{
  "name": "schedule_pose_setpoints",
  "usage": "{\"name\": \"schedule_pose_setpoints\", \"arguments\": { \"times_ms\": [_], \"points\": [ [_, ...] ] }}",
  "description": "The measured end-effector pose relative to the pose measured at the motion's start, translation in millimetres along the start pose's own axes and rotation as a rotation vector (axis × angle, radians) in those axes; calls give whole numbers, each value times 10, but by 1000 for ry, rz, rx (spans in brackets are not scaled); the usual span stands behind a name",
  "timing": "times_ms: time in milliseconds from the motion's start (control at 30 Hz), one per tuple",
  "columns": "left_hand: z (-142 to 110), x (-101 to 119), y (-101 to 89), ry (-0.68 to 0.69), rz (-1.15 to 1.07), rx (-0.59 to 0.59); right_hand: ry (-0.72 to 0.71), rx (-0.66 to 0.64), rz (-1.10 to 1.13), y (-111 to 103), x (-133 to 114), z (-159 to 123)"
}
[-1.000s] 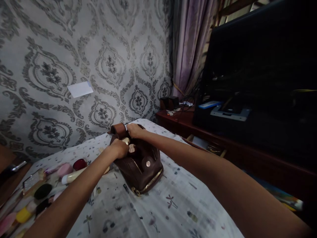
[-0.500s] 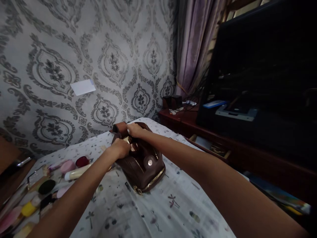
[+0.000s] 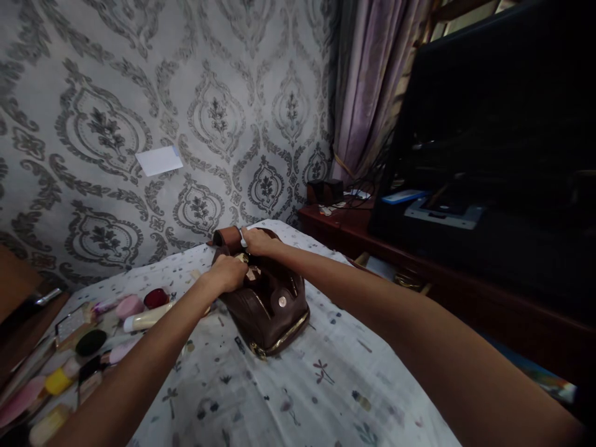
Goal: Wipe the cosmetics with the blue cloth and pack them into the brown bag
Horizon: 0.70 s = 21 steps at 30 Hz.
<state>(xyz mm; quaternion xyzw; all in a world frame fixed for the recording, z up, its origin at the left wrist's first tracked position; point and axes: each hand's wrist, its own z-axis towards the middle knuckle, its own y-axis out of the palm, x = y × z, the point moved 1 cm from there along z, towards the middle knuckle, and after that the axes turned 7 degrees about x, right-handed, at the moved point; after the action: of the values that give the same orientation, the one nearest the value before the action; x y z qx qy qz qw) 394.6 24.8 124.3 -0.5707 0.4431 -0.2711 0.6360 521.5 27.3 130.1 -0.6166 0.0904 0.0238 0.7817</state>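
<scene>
From my distant seat, through the head camera, I find a loose row of small items along the left side of the white printed cloth [image 3: 326, 406]: a yellow-banded piece [image 3: 56, 381], a flat case [image 3: 72, 326], a dark round piece [image 3: 90, 342], a pink round piece [image 3: 130, 306], a cream tube [image 3: 149, 318] and a deep red round piece [image 3: 156, 298]. Above them a white paper [image 3: 159, 161] sits against the patterned wall. Next comes my left hand [image 3: 227, 274], at the left rim of the brown bag [image 3: 258, 320], its fingertips hidden in the mouth; I cannot tell what they clamp. The bag lies towards the cloth's far edge, its mouth spread, gold zip [image 3: 292, 335] facing me. My right hand [image 3: 259, 241] is curled on its far rim, beside the tan strap [image 3: 228, 239]. The hands are near each other but apart. Beyond the cloth's right edge stand a dark red cabinet [image 3: 335, 226] and a large black screen [image 3: 488, 112].
</scene>
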Motion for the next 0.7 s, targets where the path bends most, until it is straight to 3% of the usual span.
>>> {"name": "schedule_pose_setpoints", "arguments": {
  "times_ms": [233,433,567,700],
  "points": [
    [-301,-100,-136,-185,-140,345,-40,43,26,-293,-126,-244],
    [-842,-253,79,-278,-448,602,-110,-59,45,-247,-166,-629],
    [-1299,-211,389,-328,-654,599,-128,-120,58,-149,-199,-687],
    [-1787,6,778,-351,-547,499,-93,-62,63,-134,-280,-718]
  ]
}}
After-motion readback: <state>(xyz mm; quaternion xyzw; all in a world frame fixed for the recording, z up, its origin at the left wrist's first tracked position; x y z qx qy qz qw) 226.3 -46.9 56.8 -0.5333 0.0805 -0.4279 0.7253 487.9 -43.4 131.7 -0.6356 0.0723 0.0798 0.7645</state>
